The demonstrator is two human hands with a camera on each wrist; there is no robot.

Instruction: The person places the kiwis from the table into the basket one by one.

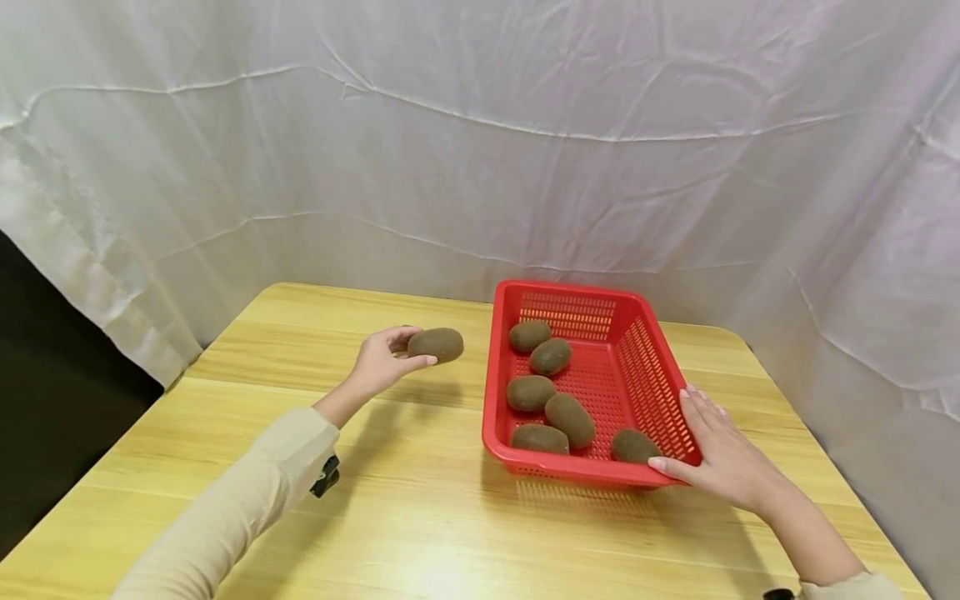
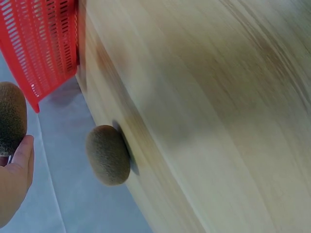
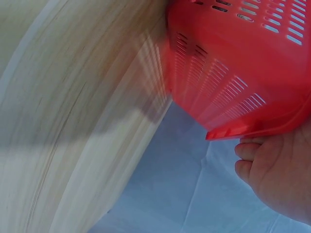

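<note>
My left hand (image 1: 380, 360) holds a brown, fuzzy kiwi (image 1: 437, 344) above the table, left of the red plastic basket (image 1: 491, 392). Thumb and fingers pinch its left end. In the left wrist view that held kiwi (image 2: 11, 119) is cut off by the frame edge, and another kiwi (image 2: 108, 155) lies on the table, mostly hidden behind the hand in the head view. My right hand (image 1: 723, 454) grips the basket's near right corner, thumb over the front rim and fingers along the right side. Several kiwis (image 1: 570, 419) lie inside, mostly along the left, with one kiwi (image 1: 634, 447) near the right thumb.
The basket has slotted walls and stands on a light wooden table (image 1: 420, 508). A pale cloth (image 1: 465, 167) hangs behind the table and along its right side. At the far left there is a dark area (image 1: 60, 400) beyond the table edge.
</note>
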